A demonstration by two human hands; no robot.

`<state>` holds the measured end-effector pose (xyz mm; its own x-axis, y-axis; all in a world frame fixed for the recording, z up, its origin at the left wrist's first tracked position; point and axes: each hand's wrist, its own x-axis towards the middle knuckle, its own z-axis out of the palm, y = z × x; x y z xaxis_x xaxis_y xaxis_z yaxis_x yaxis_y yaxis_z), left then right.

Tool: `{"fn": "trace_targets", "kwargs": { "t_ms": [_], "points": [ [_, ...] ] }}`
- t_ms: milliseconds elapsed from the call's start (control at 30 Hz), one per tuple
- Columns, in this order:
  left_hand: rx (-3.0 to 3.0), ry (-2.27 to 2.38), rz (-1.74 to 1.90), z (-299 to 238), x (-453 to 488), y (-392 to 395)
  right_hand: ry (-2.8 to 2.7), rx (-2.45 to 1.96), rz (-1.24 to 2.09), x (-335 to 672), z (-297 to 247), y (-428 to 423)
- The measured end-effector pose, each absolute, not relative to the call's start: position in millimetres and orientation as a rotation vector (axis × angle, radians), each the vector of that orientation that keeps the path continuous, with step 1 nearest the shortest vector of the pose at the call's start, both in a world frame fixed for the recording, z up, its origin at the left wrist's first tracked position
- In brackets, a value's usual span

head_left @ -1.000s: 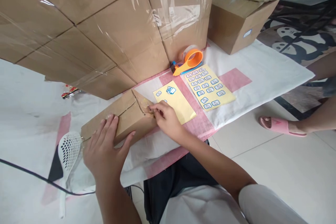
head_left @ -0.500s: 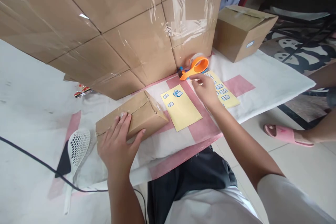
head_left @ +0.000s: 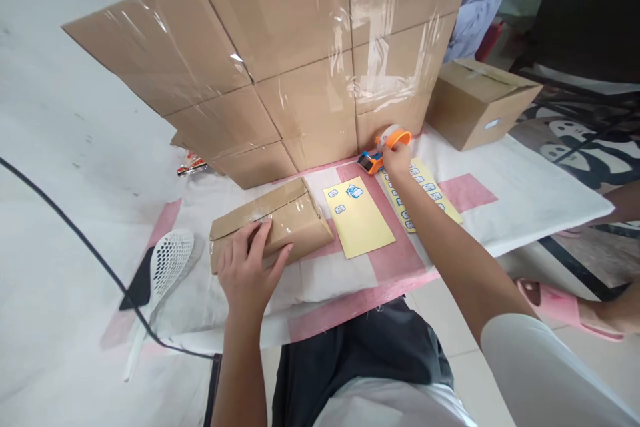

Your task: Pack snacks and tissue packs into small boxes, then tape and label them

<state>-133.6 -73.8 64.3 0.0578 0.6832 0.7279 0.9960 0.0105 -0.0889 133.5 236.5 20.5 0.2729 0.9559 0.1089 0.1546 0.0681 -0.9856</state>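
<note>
My left hand (head_left: pixel 250 263) lies over the near edge of a small taped cardboard box (head_left: pixel 280 220), fingers spread on its top and thumb apart on its near side. Farther right, my right hand (head_left: pixel 399 161) has its fingers closed on an orange tape dispenser (head_left: pixel 400 139) with a roll of clear tape and a dark cutter end. The dispenser sits against the foot of a tall cardboard panel. Between my hands lies a yellow sheet (head_left: pixel 367 230) with a few blue-outlined stickers. Under my right forearm is a second yellow sheet (head_left: pixel 429 187) with several stickers.
A tall cardboard divider (head_left: pixel 305 100) stands along the back. Another cardboard box (head_left: pixel 480 107) is at the back right. On the left lie a white slotted ladle (head_left: pixel 170 263), a dark flat piece (head_left: pixel 140 287) and a black cable (head_left: pixel 70 220). A person's sleeve (head_left: pixel 487 0) shows behind.
My right hand has moved onto the tape dispenser and closed on it; before, it was at the near side. My left hand stays on the box. The whole view has shifted.
</note>
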Motion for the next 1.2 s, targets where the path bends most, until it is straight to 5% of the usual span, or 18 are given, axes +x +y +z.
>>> {"fn": "trace_targets", "kwargs": {
  "t_ms": [333,567,1200],
  "points": [
    [-1.934,-1.39,-1.117,63.2,-119.7,-70.5,-1.425,-1.083,0.616,154.2,72.0,94.8],
    [-2.406,-1.796,-1.467,78.7,-35.0,-64.2,-1.696,-0.896,0.452,149.6,69.4,4.4],
    [-2.626,-2.32,-2.0,85.7,-27.9,-71.8,-1.713,-1.053,0.188,146.1,59.0,-13.5]
  ]
}}
